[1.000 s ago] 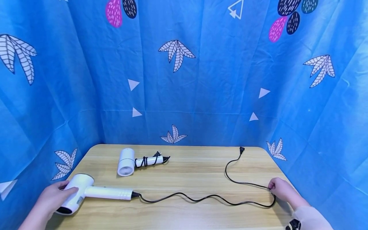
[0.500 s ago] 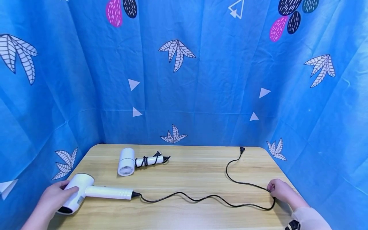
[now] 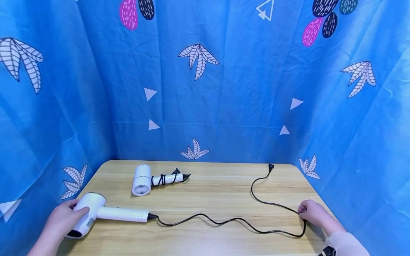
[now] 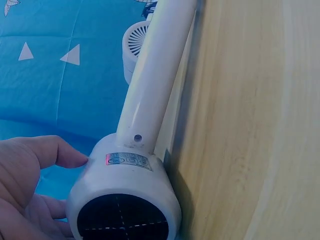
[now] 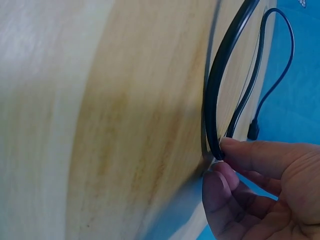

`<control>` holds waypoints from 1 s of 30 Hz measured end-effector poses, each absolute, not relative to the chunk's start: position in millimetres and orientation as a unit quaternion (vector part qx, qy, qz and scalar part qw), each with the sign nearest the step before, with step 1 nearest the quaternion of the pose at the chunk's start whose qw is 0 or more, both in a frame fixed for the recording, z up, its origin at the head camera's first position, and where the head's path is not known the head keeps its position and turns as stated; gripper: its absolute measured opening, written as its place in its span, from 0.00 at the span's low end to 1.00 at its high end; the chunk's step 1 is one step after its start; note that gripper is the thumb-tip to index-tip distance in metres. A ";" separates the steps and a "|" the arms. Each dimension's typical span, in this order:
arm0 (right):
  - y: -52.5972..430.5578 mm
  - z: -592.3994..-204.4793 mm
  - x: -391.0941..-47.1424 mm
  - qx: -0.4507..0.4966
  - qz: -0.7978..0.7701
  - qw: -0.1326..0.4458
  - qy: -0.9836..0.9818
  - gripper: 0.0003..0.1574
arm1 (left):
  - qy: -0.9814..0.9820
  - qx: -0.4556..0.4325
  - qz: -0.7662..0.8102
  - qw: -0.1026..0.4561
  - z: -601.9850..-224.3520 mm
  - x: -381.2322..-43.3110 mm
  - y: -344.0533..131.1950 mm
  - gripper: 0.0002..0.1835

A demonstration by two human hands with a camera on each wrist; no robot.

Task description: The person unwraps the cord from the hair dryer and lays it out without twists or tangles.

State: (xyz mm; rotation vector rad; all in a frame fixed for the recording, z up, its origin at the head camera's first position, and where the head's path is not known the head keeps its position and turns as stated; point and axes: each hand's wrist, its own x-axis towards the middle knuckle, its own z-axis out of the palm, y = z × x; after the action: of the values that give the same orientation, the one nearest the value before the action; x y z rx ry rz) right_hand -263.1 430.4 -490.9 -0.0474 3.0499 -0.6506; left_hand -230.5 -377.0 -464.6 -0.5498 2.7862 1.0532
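Note:
My left hand (image 3: pixel 62 218) holds a white hair dryer (image 3: pixel 121 214) by its barrel, thumb on the near side and fingers behind. Its handle points right across the table. In the left wrist view, the dryer's dark round opening (image 4: pixel 122 220) and a small printed label (image 4: pixel 128 160) show near the thumb. A black power cord (image 3: pixel 221 223) runs in waves from the handle to the right side. There, my right hand (image 3: pixel 312 212) pinches it at a bend between thumb and fingertips. Beyond the pinch, the cord curves back to its plug (image 3: pixel 271 166) near the far edge.
A second, smaller white hair dryer (image 3: pixel 141 180) lies at the back left, its own cord (image 3: pixel 162 179) wound round the handle. Blue patterned cloth (image 3: pixel 205 106) hangs behind and on both sides of the wooden table (image 3: pixel 211 195).
The cord's bend below my right hand has dropped a little toward the near edge. My left hand and the hair dryer have shifted very slightly right in the head view.

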 end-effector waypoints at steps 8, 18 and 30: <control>425.6 -487.3 -262.8 -0.028 -0.210 0.009 0.977 0.10 | 0.929 -0.175 0.324 0.036 -456.1 -228.8 -370.3 0.46; 419.0 -477.5 -267.6 -0.041 -0.204 -0.004 0.978 0.08 | 0.931 -0.172 0.321 0.012 -443.4 -227.9 -355.4 0.43; 397.9 -458.2 -271.3 -0.064 -0.198 -0.023 0.978 0.05 | 0.944 -0.099 0.313 -0.033 -426.1 -231.8 -332.6 0.39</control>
State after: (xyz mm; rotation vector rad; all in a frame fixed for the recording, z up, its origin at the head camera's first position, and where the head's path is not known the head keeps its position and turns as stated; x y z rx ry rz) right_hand -271.3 397.9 -458.2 -0.2051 3.1172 -0.6320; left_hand -231.8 -332.6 -426.1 -0.3192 3.0293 1.0062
